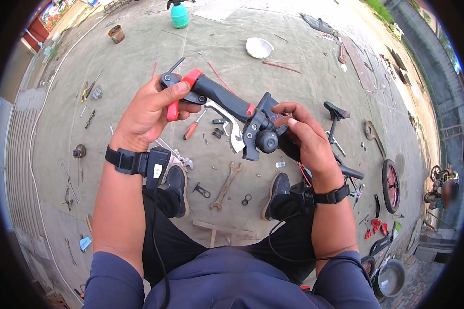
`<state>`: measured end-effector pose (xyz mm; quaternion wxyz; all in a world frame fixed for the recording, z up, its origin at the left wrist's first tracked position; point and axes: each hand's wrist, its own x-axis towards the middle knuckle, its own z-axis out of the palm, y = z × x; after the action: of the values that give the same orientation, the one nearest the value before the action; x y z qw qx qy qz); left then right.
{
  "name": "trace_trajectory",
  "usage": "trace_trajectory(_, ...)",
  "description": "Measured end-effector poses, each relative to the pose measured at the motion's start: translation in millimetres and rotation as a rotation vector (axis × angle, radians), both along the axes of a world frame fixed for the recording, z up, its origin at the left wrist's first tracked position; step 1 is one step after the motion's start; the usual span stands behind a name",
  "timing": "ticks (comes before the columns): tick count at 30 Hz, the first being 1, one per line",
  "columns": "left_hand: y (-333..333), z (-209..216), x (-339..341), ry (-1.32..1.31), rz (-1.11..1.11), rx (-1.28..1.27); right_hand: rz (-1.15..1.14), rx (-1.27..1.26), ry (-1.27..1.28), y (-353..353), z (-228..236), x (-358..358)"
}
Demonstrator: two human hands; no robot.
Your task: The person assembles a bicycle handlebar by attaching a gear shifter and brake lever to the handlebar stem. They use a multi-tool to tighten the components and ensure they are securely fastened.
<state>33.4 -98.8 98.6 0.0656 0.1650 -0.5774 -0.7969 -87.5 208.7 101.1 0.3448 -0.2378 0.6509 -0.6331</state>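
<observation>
Basically, the handlebar grip (224, 95) sits midair, long axis sloping from upper left to lower right, left hand (157, 105) pinching its red-and-black outer end, right hand (310, 139) curled beside the bell (266, 141), hold unclear.

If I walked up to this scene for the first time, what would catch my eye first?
Probably the black-and-red handlebar grip with its pale brake lever and round black bell, mid-picture between the left hand and right hand. Next, perhaps, the large wrench lying between the shoes, then the turquoise spray bottle at the top and the wheel at right.
</observation>
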Motion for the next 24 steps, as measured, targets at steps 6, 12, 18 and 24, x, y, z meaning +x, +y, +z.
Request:
trace_trajectory(6,-2.4,-4.2,-1.2,-0.036,-0.015,-0.044,0.024,-0.051,0.356,-6.8,-10.1,12.5)
trace_trajectory(12,-0.3,-2.8,1.3,-0.014,-0.016,-0.052,-0.083,0.132,0.363,-10.4,-3.8,15.2)
trace_trajectory(18,-1.1,-2.2,1.0,-0.028,-0.025,-0.054,-0.09,0.232,0.677,-11.9,-7.9,19.2)
trace_trajectory(24,1.0,-3.4,1.4,-0.028,-0.034,-0.048,-0.102,0.229,0.674,-13.2,-12.0,17.9)
